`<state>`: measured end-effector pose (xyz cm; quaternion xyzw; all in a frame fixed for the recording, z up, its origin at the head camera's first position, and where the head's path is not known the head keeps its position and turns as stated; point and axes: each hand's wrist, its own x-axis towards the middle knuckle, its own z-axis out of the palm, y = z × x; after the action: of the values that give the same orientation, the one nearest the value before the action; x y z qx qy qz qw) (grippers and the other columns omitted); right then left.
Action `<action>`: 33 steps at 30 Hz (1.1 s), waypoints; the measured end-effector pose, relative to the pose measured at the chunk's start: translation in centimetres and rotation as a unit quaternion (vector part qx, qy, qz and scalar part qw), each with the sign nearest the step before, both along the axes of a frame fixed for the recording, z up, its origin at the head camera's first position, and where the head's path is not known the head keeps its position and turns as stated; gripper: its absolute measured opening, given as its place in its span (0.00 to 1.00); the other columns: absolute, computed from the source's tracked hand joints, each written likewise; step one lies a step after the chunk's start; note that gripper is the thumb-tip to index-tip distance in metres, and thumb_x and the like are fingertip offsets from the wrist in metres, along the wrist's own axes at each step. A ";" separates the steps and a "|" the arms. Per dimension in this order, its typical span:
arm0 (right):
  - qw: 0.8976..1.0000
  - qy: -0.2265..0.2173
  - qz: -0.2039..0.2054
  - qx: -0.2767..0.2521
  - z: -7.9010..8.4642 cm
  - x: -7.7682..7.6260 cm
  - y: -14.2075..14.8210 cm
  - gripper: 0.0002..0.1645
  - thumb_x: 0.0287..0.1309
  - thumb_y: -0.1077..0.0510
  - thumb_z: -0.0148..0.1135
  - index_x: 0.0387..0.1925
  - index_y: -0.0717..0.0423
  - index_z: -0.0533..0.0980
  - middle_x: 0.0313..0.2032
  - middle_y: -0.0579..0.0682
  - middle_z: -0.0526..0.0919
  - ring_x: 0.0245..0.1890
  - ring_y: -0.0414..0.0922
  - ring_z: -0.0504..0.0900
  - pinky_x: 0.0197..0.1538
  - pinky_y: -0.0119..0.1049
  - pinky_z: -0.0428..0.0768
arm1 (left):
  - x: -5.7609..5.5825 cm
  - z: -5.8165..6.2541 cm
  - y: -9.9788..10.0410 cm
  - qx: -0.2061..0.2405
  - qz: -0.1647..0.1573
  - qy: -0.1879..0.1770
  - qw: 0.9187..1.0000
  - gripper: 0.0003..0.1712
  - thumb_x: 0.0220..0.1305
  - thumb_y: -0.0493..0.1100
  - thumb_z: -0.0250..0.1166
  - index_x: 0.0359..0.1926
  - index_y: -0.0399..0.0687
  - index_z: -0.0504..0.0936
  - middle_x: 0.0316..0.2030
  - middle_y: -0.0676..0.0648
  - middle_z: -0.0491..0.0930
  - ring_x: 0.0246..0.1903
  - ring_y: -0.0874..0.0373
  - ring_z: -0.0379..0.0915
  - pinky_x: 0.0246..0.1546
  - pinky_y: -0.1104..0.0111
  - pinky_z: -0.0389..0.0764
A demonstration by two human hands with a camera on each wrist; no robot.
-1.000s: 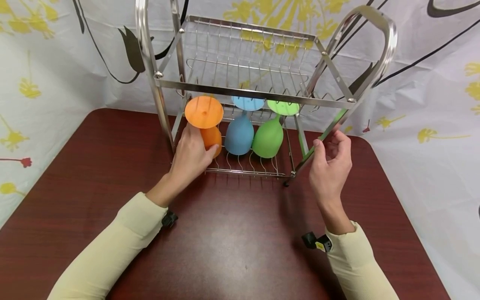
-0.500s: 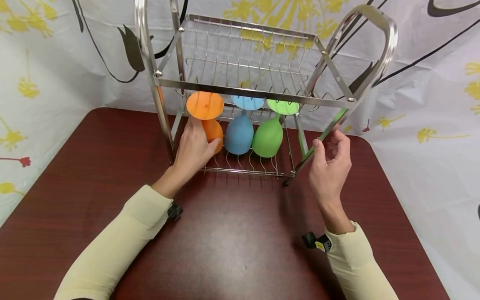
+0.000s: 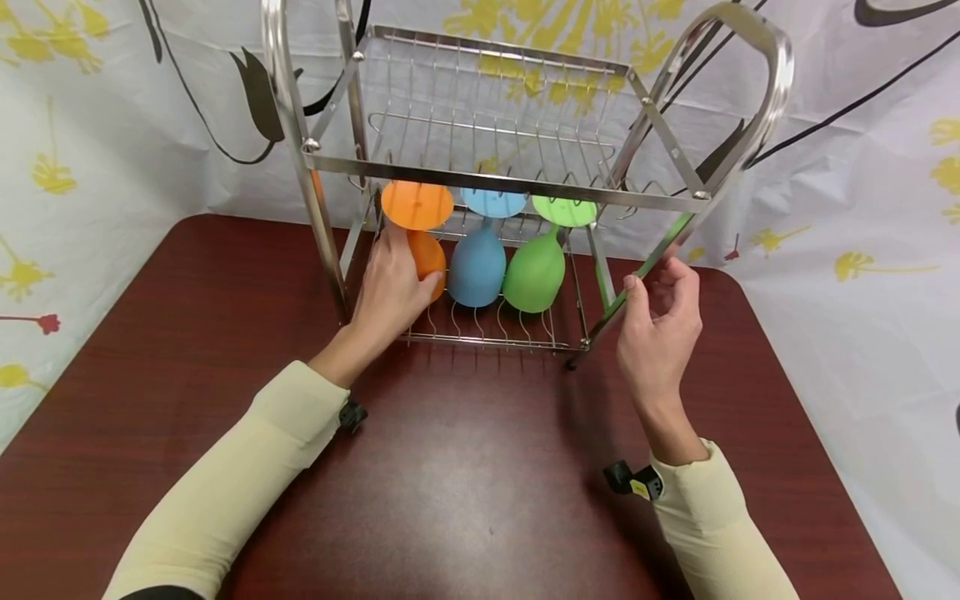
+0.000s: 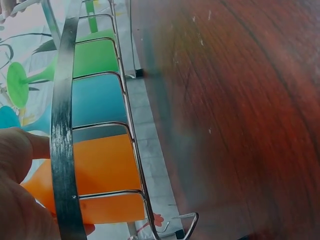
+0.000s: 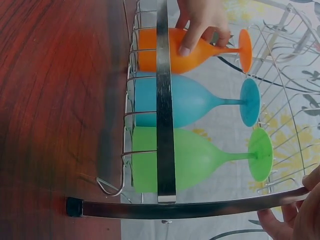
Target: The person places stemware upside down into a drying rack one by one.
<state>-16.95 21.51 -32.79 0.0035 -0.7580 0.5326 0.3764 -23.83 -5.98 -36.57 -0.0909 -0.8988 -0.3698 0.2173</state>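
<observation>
An orange wine glass point(image 3: 417, 206) stands upside down at the left of the rack's lower shelf. My left hand point(image 3: 396, 279) grips its bowl, thumb in front and fingers behind; the right wrist view shows this hand point(image 5: 204, 20) around the orange glass point(image 5: 190, 52). Beside it, also foot up, are a blue wine glass point(image 3: 477, 271) and a green wine glass point(image 3: 534, 273). My right hand point(image 3: 662, 329) pinches the right side leg of the metal dish rack point(image 3: 510, 184); in the right wrist view its fingertips close around that bar.
The rack's upper wire tier point(image 3: 495, 129) overhangs the glasses. A front bar point(image 5: 165, 100) crosses before the bowls. The dark red wooden table point(image 3: 450, 467) extends in front, with a white patterned sheet point(image 3: 847, 333) hanging behind and at the sides.
My left hand has moved slightly right and back with the orange glass, whose foot now sits further under the upper tier. The right hand keeps its hold on the rack.
</observation>
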 end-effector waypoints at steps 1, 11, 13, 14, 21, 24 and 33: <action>1.000 0.000 0.000 0.001 0.0 0.0 0.0 0.16 0.64 0.61 0.60 0.53 0.57 0.73 0.40 0.42 0.74 0.41 0.40 0.80 0.40 0.26 0.77 | -0.1 0.0 0.0 -0.002 0.001 -0.003 1.000 0.46 0.53 0.39 0.73 0.66 0.36 0.56 0.55 0.31 0.70 0.53 0.37 0.70 0.57 0.48 0.72; 1.000 0.002 0.003 0.003 0.2 -0.1 -0.2 0.16 0.64 0.60 0.60 0.53 0.57 0.73 0.40 0.42 0.75 0.40 0.41 0.79 0.41 0.27 0.77 | -0.8 0.0 -0.1 0.006 0.002 -0.020 1.000 0.44 0.55 0.39 0.72 0.67 0.37 0.58 0.55 0.32 0.70 0.53 0.38 0.69 0.57 0.50 0.72; 1.000 0.003 0.001 0.005 0.2 -0.2 -0.2 0.16 0.64 0.60 0.60 0.53 0.57 0.73 0.40 0.42 0.74 0.39 0.41 0.79 0.40 0.27 0.77 | -0.9 0.0 -0.1 0.008 0.001 -0.019 1.000 0.44 0.55 0.39 0.72 0.67 0.37 0.58 0.55 0.32 0.70 0.53 0.38 0.69 0.56 0.50 0.72; 1.000 0.003 -0.001 0.006 0.2 -0.2 -0.2 0.16 0.64 0.60 0.60 0.53 0.57 0.73 0.39 0.41 0.74 0.39 0.41 0.79 0.40 0.26 0.77 | -0.9 0.0 -0.1 0.008 0.000 -0.018 1.000 0.44 0.55 0.39 0.72 0.67 0.37 0.58 0.55 0.32 0.70 0.53 0.38 0.69 0.56 0.50 0.72; 1.000 0.003 0.001 0.009 0.1 -0.2 -0.2 0.17 0.64 0.61 0.60 0.53 0.59 0.73 0.39 0.40 0.74 0.39 0.40 0.79 0.39 0.26 0.77 | -0.8 -0.2 -0.3 0.012 -0.003 -0.016 1.000 0.45 0.54 0.40 0.72 0.68 0.38 0.58 0.58 0.34 0.70 0.53 0.40 0.70 0.56 0.50 0.73; 1.000 -0.001 0.003 0.004 0.1 -0.1 -0.3 0.16 0.64 0.60 0.60 0.53 0.57 0.73 0.40 0.41 0.74 0.40 0.41 0.79 0.40 0.26 0.77 | -0.7 -0.3 -0.3 0.013 -0.003 -0.014 1.000 0.45 0.54 0.41 0.72 0.68 0.39 0.57 0.59 0.34 0.69 0.54 0.40 0.70 0.57 0.50 0.73; 1.000 -0.012 -0.007 -0.019 0.0 0.1 -0.2 0.20 0.62 0.61 0.62 0.55 0.55 0.71 0.43 0.42 0.73 0.42 0.42 0.76 0.40 0.28 0.76 | 0.8 0.5 -0.3 -0.005 0.002 -0.014 1.000 0.41 0.56 0.45 0.71 0.65 0.36 0.61 0.59 0.34 0.68 0.55 0.40 0.68 0.58 0.50 0.70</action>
<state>-16.82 21.27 -32.76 -0.0157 -0.7521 0.5444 0.3711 -22.98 -6.26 -36.03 -0.0850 -0.9037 -0.3664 0.2047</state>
